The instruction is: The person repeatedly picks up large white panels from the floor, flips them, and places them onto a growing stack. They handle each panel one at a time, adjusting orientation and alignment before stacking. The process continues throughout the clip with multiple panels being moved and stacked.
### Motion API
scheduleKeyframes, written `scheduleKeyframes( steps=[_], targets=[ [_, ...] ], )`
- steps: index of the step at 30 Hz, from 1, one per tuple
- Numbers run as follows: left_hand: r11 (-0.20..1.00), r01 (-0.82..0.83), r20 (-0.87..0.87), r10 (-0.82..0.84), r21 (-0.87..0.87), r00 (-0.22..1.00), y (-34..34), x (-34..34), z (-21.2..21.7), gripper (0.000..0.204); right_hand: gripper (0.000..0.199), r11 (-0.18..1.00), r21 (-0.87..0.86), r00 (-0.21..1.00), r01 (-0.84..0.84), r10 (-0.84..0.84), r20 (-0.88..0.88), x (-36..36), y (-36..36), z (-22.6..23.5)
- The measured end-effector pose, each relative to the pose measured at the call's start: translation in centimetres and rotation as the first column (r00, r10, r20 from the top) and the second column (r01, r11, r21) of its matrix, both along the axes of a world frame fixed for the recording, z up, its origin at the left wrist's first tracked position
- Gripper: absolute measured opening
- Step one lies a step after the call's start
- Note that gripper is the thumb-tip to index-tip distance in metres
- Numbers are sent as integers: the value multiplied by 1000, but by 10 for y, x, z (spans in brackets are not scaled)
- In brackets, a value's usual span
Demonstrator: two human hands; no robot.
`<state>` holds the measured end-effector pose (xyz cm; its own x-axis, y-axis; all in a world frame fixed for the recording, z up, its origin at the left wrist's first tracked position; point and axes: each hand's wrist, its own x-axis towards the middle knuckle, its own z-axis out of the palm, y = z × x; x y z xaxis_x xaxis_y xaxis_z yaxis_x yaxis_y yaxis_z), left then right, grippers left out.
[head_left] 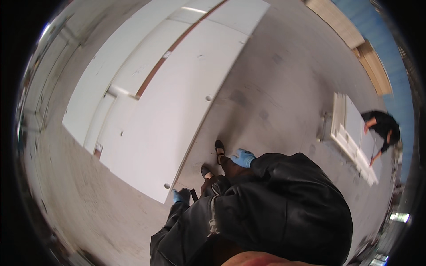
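Note:
My left hand (181, 195), in a blue glove, is low beside the near corner of a large white panel (173, 111). Its fingers are small and blurred, and I cannot tell whether they touch the panel's edge. My right hand (243, 158), also in a blue glove, hangs beside my thigh with its fingers loosely apart and nothing in them. Round holes dot the white panel, and a long brown-edged gap runs between it and the paler boards (106, 66) on its left.
A co-worker (384, 128) in dark clothes leans over a stack of white boards (350, 133) on the right. Light wooden boards (372, 64) are at the upper right near a blue surface (377, 26). A metal frame (49, 80) stands at the far left. Grey floor (284, 88) lies between.

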<state>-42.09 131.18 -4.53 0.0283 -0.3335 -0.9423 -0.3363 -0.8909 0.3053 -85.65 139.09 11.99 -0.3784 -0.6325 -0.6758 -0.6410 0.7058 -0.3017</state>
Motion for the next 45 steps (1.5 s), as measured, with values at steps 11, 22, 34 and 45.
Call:
scheduleKeyframes(
  steps=[11, 22, 34, 45],
  targets=[
    [-961, 262, 546, -266, -87, -794, -51, -184, 76, 28, 52, 784, 37, 781, 620, -621, 72, -15, 201, -22],
    [725, 687, -294, -647, 49, 704, 46, -414, 40, 38, 63, 416, 148, 387, 897, -902, 190, -40, 448, -37],
    [164, 985, -383, -907, 59, 174, 316, -617, 67, 33, 62, -170, 177, -175, 969, -985, 11, -27, 670, -53],
    [-191, 936, -598, -801, 297, 26, 345, -818, -2, 37, 56, -294, 140, -316, 945, -933, 172, -84, 686, -40]
  ],
)
